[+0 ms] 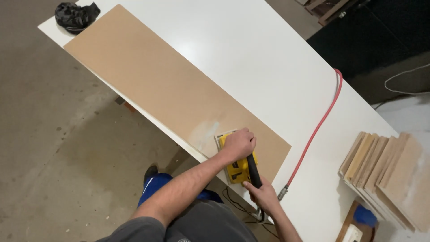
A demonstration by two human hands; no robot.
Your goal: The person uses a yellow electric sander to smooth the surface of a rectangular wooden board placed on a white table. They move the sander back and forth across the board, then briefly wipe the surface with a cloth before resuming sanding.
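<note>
The left hand (238, 143) presses on the yellow sander (238, 166) on the brown board (156, 85) at the bench (268, 58) edge; the right hand (264, 193) grips its black handle (254, 170). Sanding seems underway; next, steady strokes along the board.

The board (170, 85) lies on the table (268, 58). The sander (239, 168) sits on the board's near end. The hose (316, 130) and stacked boards (387, 172) lie right of the board.
</note>
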